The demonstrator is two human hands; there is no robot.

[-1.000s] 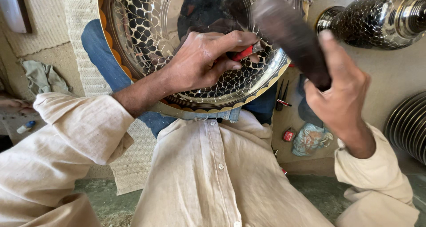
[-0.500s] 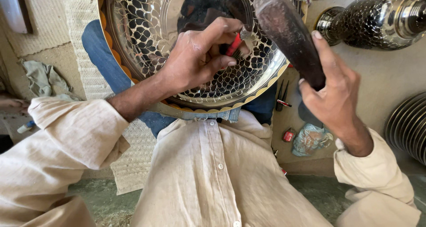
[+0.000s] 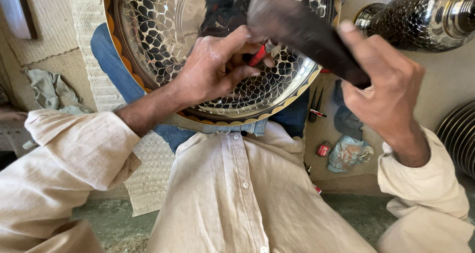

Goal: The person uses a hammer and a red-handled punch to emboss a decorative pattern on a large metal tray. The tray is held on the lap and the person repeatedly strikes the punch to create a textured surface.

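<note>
A large round shiny metal tray (image 3: 158, 40) with an engraved scale pattern and an orange scalloped rim rests on my lap. My left hand (image 3: 215, 67) lies on its surface, pinching a small red-handled chisel (image 3: 257, 56) against the metal. My right hand (image 3: 388, 92) grips a dark wooden mallet (image 3: 297, 27), whose blurred head is over the top of the chisel.
An engraved metal vase (image 3: 425, 18) lies at the upper right. Stacked metal plates (image 3: 457, 136) stand at the right edge. Small tools (image 3: 314, 109), a red object (image 3: 323, 149) and a crumpled cloth (image 3: 349, 154) lie on the floor. A woven mat (image 3: 96, 79) and a grey rag (image 3: 47, 89) are on the left.
The mallet has swung down and left toward the chisel's top. My left hand keeps the chisel on the tray, shifted only slightly.
</note>
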